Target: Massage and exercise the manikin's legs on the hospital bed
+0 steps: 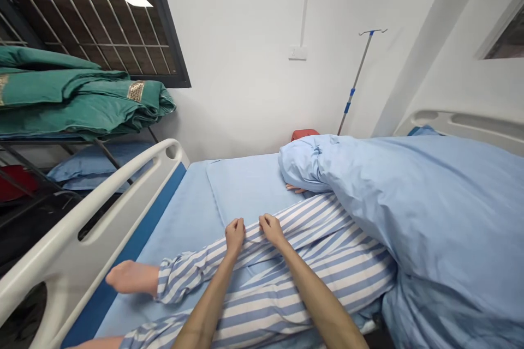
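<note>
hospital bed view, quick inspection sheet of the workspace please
surface: pale blue bed sheet, white side rail
job's things: striped pyjama trousers, a bare foot showing at one cuff
clutter: blue quilt bunched beside the trousers
hands: left hand and right hand both curled on the trouser fabric
cables: nothing seen
surroundings: green folded bedding on a metal rack, IV pole, barred window

Left hand (234, 237), right hand (272, 229) seemingly gripping striped pyjama trousers (303, 234); bare foot (131, 278) near bed rail (53, 248).
</note>
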`<state>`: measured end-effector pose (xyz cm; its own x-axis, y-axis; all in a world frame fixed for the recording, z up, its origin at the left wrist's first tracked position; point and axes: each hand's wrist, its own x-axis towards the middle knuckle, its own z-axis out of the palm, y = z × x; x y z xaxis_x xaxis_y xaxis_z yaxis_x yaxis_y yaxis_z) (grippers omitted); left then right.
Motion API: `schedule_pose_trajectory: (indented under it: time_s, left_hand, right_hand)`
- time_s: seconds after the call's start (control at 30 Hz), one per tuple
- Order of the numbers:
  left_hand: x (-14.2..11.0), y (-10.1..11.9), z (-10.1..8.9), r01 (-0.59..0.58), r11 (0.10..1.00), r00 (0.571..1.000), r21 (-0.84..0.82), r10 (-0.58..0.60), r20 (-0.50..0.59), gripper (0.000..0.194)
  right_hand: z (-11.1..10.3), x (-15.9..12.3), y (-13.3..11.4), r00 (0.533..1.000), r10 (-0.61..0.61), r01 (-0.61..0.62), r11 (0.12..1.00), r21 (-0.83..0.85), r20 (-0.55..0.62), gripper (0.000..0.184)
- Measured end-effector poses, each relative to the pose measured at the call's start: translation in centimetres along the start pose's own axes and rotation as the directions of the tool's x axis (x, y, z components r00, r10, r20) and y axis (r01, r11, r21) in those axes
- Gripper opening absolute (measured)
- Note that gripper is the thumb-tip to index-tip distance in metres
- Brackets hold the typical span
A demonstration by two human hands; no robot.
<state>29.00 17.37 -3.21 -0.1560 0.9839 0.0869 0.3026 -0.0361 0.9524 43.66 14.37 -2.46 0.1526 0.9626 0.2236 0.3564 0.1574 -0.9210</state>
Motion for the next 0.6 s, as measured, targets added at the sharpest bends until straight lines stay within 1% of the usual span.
schedule_pose_trajectory:
  time_s: [0.03, 0.1, 0.13, 0.2, 0.27, 0.33, 0.4, 0.47, 0.53, 0.6]
  left_hand:
    - [0.0, 0.5, 0.9, -0.02, 0.999, 1.0, -0.033, 0.02, 0.006, 0.036]
    - [0.1, 1.8, 3.2, -0.044, 0.995, 0.999, -0.093, 0.046, 0.018, 0.036]
    - [0.1, 2.4, 4.4, -0.048, 0.992, 0.998, -0.117, 0.052, 0.029, 0.035]
    - [-0.1, 3.5, 7.1, -0.044, 0.987, 0.996, -0.154, 0.056, 0.076, 0.035]
    - [-0.5, 4.1, 9.6, -0.037, 0.991, 0.989, -0.128, 0.054, 0.137, 0.035]
    - [-1.0, 4.6, 11.6, -0.058, 0.998, 0.983, -0.039, 0.064, 0.172, 0.034]
    - [-1.4, 5.2, 13.2, -0.102, 0.995, 0.977, 0.019, 0.097, 0.189, 0.034]
    - [-1.5, 5.9, 14.4, -0.125, 0.992, 0.972, -0.019, 0.127, 0.2, 0.035]
    - [-1.5, 6.5, 15.5, -0.115, 0.992, 0.967, -0.046, 0.122, 0.225, 0.035]
    - [-1.5, 6.6, 16.5, -0.13, 0.991, 0.964, 0.025, 0.121, 0.236, 0.034]
  right_hand:
    - [-0.7, 0.3, 0.2, 1.0, -0.014, 0.014, 1.0, 0.01, -0.022, 0.039]
    - [-2.3, 1.1, 0.6, 0.993, -0.003, 0.008, 0.999, 0.04, -0.121, 0.04]
    - [-3.1, 1.5, 0.9, 0.986, 0.024, -0.013, 0.997, 0.071, -0.162, 0.041]
    - [-4.8, 2.2, 1.6, 0.976, 0.089, -0.061, 0.988, 0.139, -0.2, 0.042]
    - [-6.4, 2.6, 2.3, 0.971, 0.094, -0.06, 0.986, 0.157, -0.222, 0.041]
    - [-7.9, 2.8, 2.9, 0.956, 0.057, -0.032, 0.995, 0.091, -0.286, 0.039]
    - [-9.2, 2.8, 3.4, 0.946, 0.038, -0.034, 0.999, 0.018, -0.321, 0.038]
    - [-10.3, 3.0, 3.6, 0.951, 0.059, -0.063, 0.998, -0.001, -0.305, 0.039]
    - [-11.6, 3.3, 3.7, 0.947, 0.063, -0.07, 0.998, -0.009, -0.315, 0.041]
    - [-13.2, 4.0, 3.7, 0.928, 0.014, -0.043, 0.997, -0.07, -0.373, 0.04]
